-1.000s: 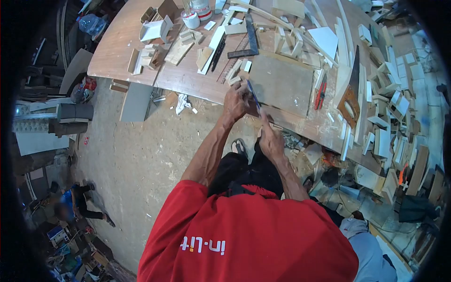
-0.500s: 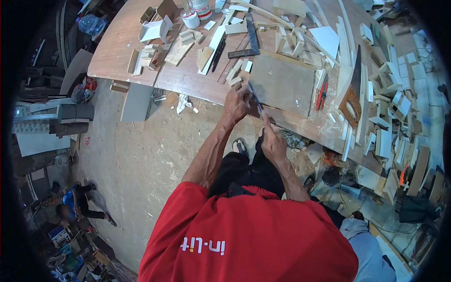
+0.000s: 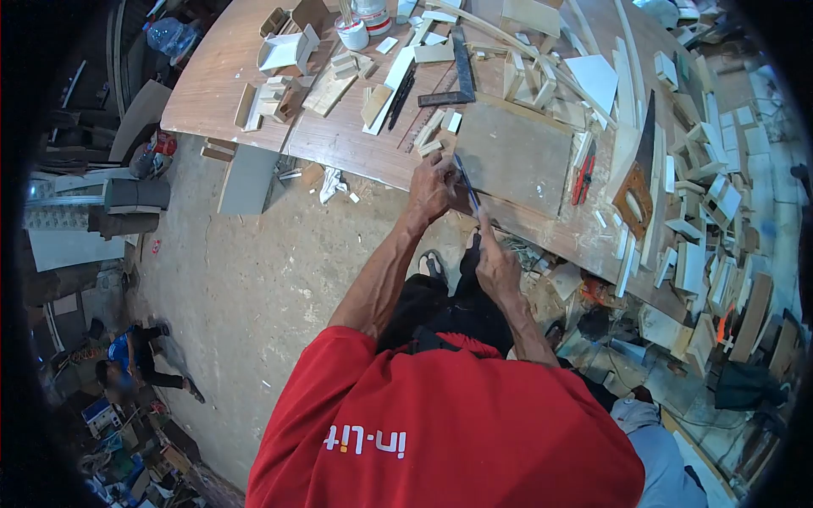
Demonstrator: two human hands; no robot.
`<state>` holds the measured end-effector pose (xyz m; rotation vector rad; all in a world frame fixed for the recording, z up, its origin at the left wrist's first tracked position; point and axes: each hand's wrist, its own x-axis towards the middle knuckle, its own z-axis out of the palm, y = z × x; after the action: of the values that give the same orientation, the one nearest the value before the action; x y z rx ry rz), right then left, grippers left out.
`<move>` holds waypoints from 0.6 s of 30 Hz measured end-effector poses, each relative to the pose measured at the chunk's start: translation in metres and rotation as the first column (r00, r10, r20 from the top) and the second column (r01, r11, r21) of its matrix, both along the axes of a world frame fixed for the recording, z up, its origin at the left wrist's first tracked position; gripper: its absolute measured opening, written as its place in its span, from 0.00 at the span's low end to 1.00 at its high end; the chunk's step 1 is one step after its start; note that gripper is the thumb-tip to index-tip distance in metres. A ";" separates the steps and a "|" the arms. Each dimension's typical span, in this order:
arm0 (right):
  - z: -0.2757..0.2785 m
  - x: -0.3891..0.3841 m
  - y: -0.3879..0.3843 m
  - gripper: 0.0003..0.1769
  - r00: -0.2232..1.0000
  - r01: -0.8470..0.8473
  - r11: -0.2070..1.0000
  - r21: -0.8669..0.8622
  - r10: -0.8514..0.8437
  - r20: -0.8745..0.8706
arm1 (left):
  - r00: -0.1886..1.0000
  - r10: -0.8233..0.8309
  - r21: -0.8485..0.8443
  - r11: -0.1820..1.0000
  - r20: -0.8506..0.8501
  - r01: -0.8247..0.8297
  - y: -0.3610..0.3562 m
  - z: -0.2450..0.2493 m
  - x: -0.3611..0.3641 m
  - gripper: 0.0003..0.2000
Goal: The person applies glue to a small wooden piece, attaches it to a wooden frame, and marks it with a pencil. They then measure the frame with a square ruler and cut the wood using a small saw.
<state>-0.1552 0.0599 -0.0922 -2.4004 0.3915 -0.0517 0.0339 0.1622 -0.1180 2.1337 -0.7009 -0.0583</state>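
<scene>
My right hand (image 3: 498, 262) is closed round the near end of a thin blue-black tool (image 3: 466, 182), its index finger stretched along it. The tool slants up and left to the table edge. Beside its far end, my left hand (image 3: 433, 184) is closed at the edge of the wooden table (image 3: 339, 161); what its fingers press on is too small to make out. Small wood blocks (image 3: 432, 134) lie just beyond that hand. A flat grey-brown board (image 3: 517, 157) rests on the table to the right of the tool.
Red-handled pliers (image 3: 583, 179) and a handsaw (image 3: 633, 199) lie right of the board. A black square (image 3: 462, 76), wood strips and white pots (image 3: 352, 34) are farther back. Wood pieces crowd the right side. A person (image 3: 140, 360) is on the floor at lower left.
The tool and my right hand have moved slightly down and toward me. The table's contents have shifted slightly right in view. My left hand stays at the edge.
</scene>
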 end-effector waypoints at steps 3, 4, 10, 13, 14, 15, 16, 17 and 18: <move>-0.001 0.003 -0.001 0.38 0.998 0.003 1.000 0.012 -0.004 0.058 | 1.000 -0.016 -0.029 0.999 0.027 0.017 0.001 -0.002 0.002 0.05; -0.005 0.004 -0.002 0.40 0.999 0.008 1.000 0.021 -0.009 0.039 | 1.000 -0.017 -0.036 0.999 0.025 0.018 0.000 0.000 0.004 0.05; -0.022 -0.010 -0.004 0.40 0.994 -0.005 0.999 0.032 0.002 0.113 | 0.999 0.000 0.018 1.000 0.041 0.000 -0.003 0.003 0.002 0.06; -0.017 0.017 -0.004 0.39 0.999 0.002 1.000 -0.011 -0.002 0.045 | 1.000 -0.010 0.057 0.998 -0.027 0.011 -0.001 -0.002 -0.002 0.06; -0.005 0.018 -0.001 0.35 1.000 -0.007 1.000 -0.007 0.006 -0.012 | 0.999 -0.011 0.064 0.998 -0.046 0.014 0.000 -0.001 0.002 0.06; -0.007 0.011 0.000 0.35 1.000 -0.002 1.000 -0.003 0.002 -0.004 | 0.999 -0.016 0.068 0.997 -0.039 0.019 0.000 0.000 0.002 0.06; -0.008 -0.003 0.001 0.35 0.997 0.010 1.000 0.014 -0.011 0.071 | 1.000 -0.022 0.025 0.999 0.000 0.022 0.000 0.001 -0.001 0.06; -0.012 -0.007 0.000 0.36 0.989 0.016 0.999 0.028 -0.020 0.149 | 0.999 -0.022 -0.023 0.999 0.043 0.023 0.000 0.002 0.000 0.05; -0.009 0.000 -0.001 0.36 0.988 0.014 0.999 0.030 -0.018 0.150 | 0.999 -0.020 -0.020 1.000 0.044 0.021 0.000 0.004 0.001 0.05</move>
<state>-0.1548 0.0586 -0.1008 -2.3466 0.3385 -0.2317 0.0348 0.1626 -0.1137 2.1137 -0.7465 -0.0155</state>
